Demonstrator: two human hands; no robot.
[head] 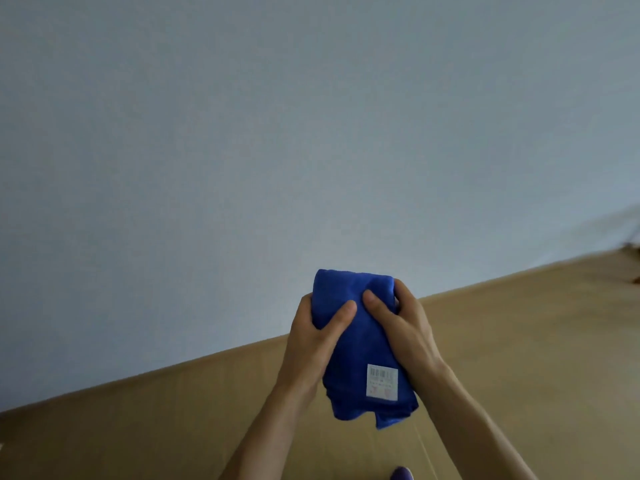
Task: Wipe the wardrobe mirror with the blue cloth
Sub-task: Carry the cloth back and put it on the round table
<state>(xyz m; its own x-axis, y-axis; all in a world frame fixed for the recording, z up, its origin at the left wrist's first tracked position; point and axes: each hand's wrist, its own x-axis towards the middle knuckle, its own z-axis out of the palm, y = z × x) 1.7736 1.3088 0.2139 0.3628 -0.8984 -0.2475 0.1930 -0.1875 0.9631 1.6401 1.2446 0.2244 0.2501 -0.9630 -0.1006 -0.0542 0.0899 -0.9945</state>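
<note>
Two surfaces fill the view: a plain pale blue-grey wall [277, 133] above and a tan floor [519, 341] below, meeting along a slanted line. Before them, the left hand [311, 341] and right hand [401, 327] both grip the folded blue cloth [360, 355], thumbs on its front. A purple shape [401, 473] is cut off at the bottom edge. Dark bits [635, 268] at the far right are too blurred to identify.

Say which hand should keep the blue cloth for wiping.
Right, narrowly. The right hand wraps the folded top corner of the blue cloth, thumb in front; the left hand pinches its side. Both grip it, so it's close.
</note>
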